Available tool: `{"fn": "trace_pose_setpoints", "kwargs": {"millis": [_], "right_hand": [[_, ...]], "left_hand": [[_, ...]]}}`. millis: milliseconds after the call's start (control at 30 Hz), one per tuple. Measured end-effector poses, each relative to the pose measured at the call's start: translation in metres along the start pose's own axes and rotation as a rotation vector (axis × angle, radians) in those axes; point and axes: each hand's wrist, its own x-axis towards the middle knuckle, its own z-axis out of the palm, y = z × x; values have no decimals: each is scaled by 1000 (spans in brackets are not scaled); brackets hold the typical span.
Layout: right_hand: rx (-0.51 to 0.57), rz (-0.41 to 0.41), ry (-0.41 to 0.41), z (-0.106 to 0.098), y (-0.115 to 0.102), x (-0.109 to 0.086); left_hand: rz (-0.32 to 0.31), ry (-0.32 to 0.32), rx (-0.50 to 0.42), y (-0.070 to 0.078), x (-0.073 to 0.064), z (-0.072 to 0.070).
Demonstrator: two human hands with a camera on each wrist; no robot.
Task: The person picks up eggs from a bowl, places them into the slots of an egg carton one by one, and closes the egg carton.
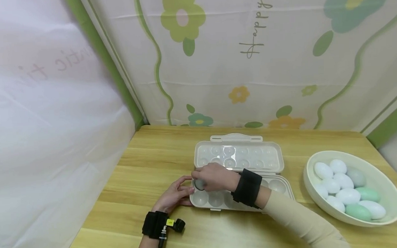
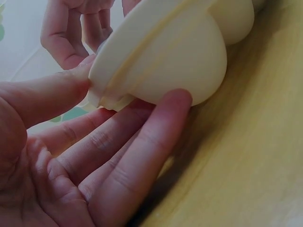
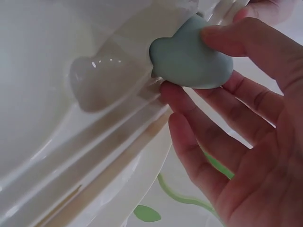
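A white plastic egg box (image 1: 216,199) with round cups lies open on the table. My right hand (image 1: 217,176) pinches a grey-green egg (image 3: 191,59) between thumb and fingers at the back-left cup. In the right wrist view the egg's lower end sits at the cup's opening. My left hand (image 1: 173,195) grips the left end of the box, its thumb (image 2: 71,85) at the rim and its fingers (image 2: 147,137) against the underside. Part of the box's cup rows is hidden under my right hand and wrist.
The clear-topped lid (image 1: 253,156) of the box lies folded back behind it. To the right stands a large cream bowl (image 1: 392,197) with several white, green and grey eggs (image 1: 348,196). Flower-printed fabric (image 1: 216,71) hangs behind the wooden table (image 1: 146,156).
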Motion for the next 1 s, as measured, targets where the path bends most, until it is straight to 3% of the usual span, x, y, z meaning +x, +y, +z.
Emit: {"fn": "trace_pose_setpoints", "kwargs": {"millis": [333,533,800,1000], "right_hand": [[50,-1,9,0,7,-7],[28,11,75,-4,13,-18],[44,14,127,-29,29,-56],[44,88,178,-42,37,-93]], "left_hand": [[0,3,9,0,0,1],[-7,19,28,2,-1,2],[17,31,11,3,-1,3],[16,33,-8,-1,-6,7]]}}
